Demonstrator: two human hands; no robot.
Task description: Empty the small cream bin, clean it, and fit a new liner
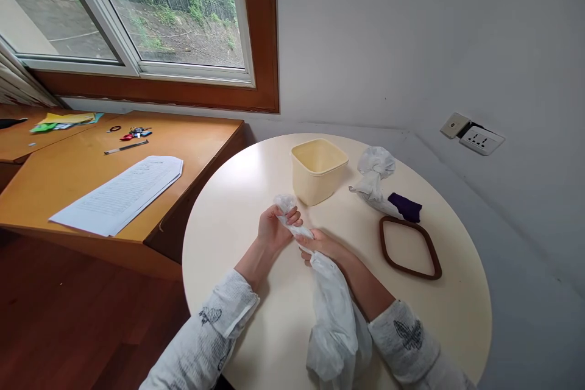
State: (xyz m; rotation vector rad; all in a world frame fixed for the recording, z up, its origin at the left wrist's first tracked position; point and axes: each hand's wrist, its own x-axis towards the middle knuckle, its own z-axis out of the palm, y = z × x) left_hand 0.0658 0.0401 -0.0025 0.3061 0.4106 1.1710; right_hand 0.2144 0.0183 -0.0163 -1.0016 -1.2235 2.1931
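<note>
A white, thin plastic bag [336,317] is stretched between my hands and hangs toward the near edge of the round table. Its bunched end pokes up out of my left hand [278,225], whose fingers are wrapped round it. Just to the right and nearer to me, my right hand [320,245] grips the twisted middle of the same bag. Beyond my hands stands a pale yellow plastic tub [320,173] without a lid. I cannot make out anything inside the bag.
On the right of the round table [237,195] lie another knotted white bag [375,173], a dark purple piece [405,207] and a brown rounded-square frame [411,248]. A wooden desk [192,140] at left holds papers [123,195], a pen [127,147] and keys [137,133].
</note>
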